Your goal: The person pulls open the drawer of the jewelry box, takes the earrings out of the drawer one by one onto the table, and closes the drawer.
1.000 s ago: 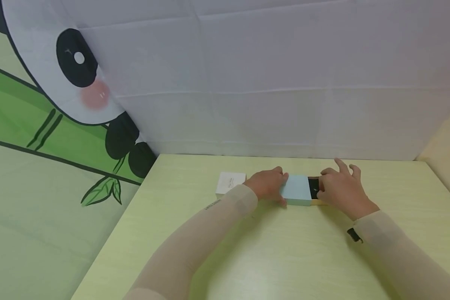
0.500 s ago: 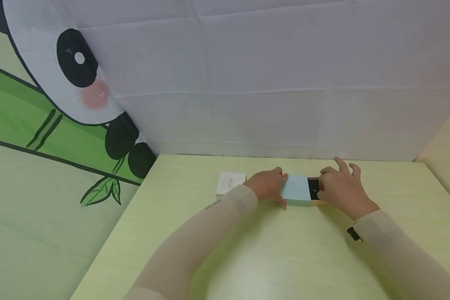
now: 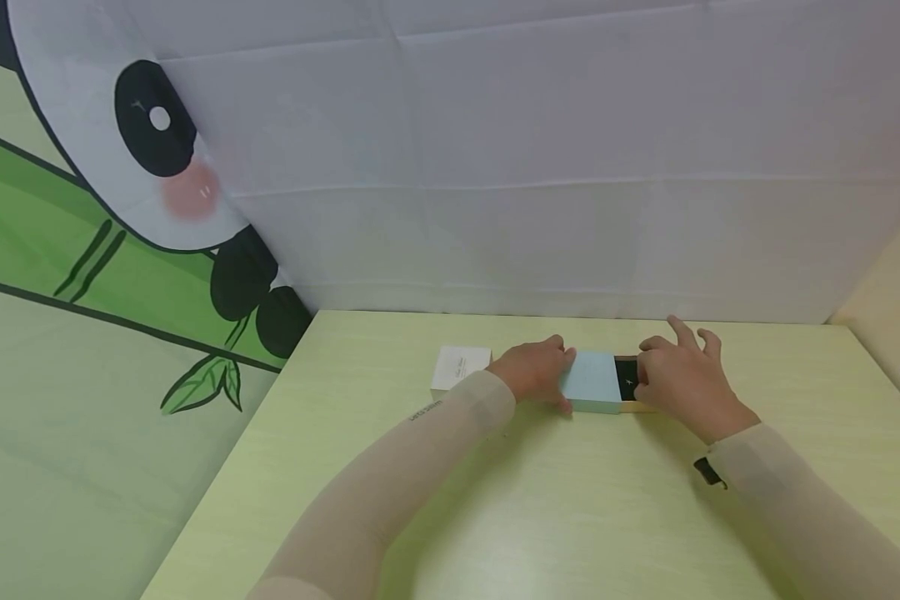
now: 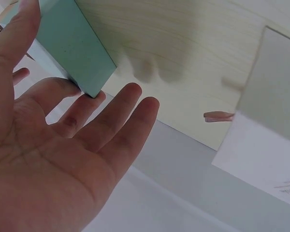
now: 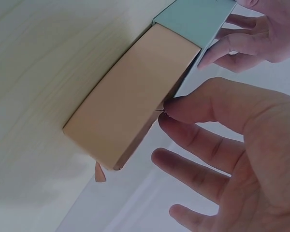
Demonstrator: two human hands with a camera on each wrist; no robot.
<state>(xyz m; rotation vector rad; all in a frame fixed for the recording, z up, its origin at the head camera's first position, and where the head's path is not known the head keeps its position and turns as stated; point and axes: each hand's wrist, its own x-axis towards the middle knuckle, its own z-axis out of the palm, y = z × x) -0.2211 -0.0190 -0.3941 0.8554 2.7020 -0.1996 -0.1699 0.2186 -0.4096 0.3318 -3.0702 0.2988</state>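
A pale blue drawer-style gift box (image 3: 592, 382) lies on the table, its peach inner tray (image 5: 128, 92) slid partly out to the right. Black lining (image 3: 625, 380) with a small whitish mark shows inside the tray. My left hand (image 3: 532, 367) holds the blue sleeve from its left end, thumb on the near side and fingers on the far side. Over the tray, the thumb and index finger of my right hand (image 3: 678, 379) pinch a tiny sparkly piece with a thin pin (image 5: 162, 111); its kind is too small to tell. The other right fingers are spread away.
A white box (image 3: 461, 367) with small print stands left of the left hand, with a peach ribbon tab (image 4: 218, 116) at its side. Another ribbon tab (image 5: 100, 172) hangs from the tray's end. A white cloth (image 3: 525, 167) rises behind the table's back edge.
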